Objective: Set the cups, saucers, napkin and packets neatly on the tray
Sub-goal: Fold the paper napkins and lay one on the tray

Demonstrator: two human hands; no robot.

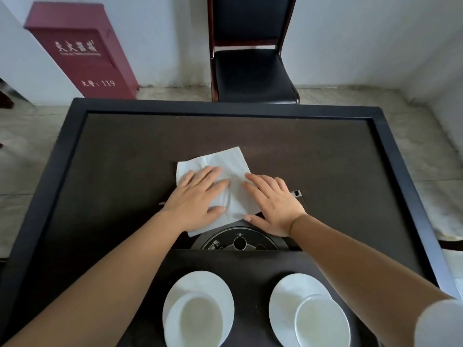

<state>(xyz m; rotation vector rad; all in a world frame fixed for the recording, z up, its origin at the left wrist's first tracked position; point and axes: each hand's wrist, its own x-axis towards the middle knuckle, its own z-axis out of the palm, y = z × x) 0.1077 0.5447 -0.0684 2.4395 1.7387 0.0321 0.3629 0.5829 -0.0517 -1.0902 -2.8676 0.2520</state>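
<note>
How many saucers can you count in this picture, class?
2. The left saucer sits near the bottom edge, left of centre; the right saucer beside it, each holding a cup. Arms may hide others.

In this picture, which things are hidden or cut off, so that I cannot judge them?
- Packets: none visible in the head view.
- Napkin: near half hidden under left hand and right hand.
- Round black device: lower part hidden behind tray edge.
- Right cup and left cup: cut off by the bottom edge.

napkin (226, 166) behind tray (250, 261), cups (200, 319) on saucers (198, 281)
</note>
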